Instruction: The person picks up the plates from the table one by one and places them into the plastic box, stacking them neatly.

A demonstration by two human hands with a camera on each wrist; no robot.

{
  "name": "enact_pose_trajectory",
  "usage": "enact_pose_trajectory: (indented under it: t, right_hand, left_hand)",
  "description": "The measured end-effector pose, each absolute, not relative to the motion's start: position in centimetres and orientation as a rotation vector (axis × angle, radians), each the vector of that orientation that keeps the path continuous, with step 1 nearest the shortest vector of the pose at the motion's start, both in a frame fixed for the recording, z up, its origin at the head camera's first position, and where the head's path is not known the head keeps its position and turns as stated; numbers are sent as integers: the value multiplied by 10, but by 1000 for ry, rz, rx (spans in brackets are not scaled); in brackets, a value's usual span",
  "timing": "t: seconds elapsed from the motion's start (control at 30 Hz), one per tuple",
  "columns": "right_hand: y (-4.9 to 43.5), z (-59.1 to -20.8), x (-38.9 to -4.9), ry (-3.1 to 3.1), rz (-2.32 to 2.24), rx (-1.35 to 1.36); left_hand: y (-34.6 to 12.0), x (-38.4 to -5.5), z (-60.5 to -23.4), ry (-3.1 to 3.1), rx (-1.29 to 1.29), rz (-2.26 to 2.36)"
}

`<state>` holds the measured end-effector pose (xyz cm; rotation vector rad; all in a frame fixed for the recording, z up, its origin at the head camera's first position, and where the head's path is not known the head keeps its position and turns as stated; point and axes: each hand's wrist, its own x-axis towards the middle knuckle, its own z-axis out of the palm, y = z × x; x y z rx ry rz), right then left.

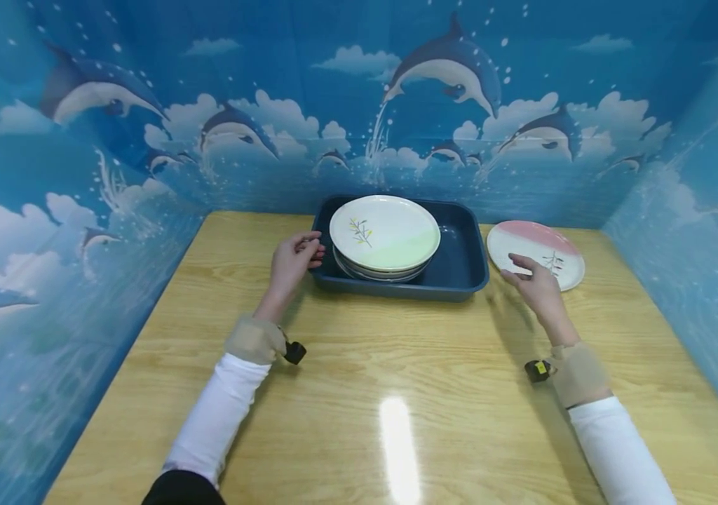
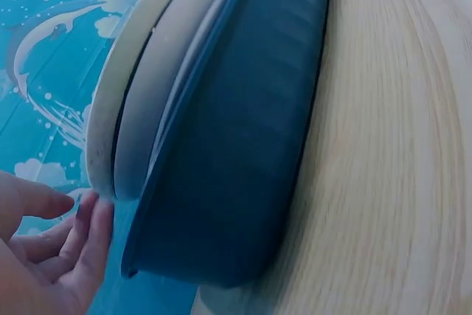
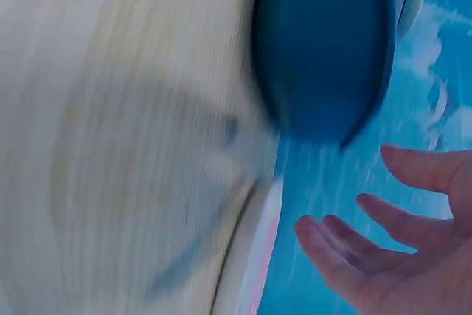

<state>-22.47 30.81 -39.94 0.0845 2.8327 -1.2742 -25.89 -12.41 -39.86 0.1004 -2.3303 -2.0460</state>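
Observation:
A dark blue rectangular basin (image 1: 460,256) stands at the back of the table. In its left part lies a stack of plates, the top one a white plate (image 1: 384,228) with a pale green edge and a small sprig. My left hand (image 1: 292,263) is at the basin's left rim, its fingers loosely bent; in the left wrist view the fingertips are close to the edge of the stacked plates (image 2: 129,101), and whether they touch is unclear. My right hand (image 1: 538,287) hovers over the near side of a pink-and-white plate (image 1: 529,238), fingers spread and holding nothing.
The light wooden table (image 1: 346,365) runs toward me from the basin. A blue dolphin-print backdrop (image 1: 308,105) closes off the back and both sides. The pink-and-white plate lies to the right of the basin, a narrow gap between them.

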Motion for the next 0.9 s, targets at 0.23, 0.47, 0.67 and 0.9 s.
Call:
enact_pose_trajectory:
  t: [0.23,0.47,0.67,0.9]
  right_hand:
    - [366,-400,-236,3011,-1052,233]
    - [410,-408,-242,2938,-962,359]
    - [424,-416,-244,2784,-954,443]
    - [439,-434,-258,2593,-1233,526]
  left_hand:
    - [-137,-257,-405,-2491,119,-1629]
    - [-143,-256,-414,-2575,57,-1567]
    - [-144,-258,-421,-2597,40,-1657]
    - [-146,-264,-428,-2596,-11,-1674]
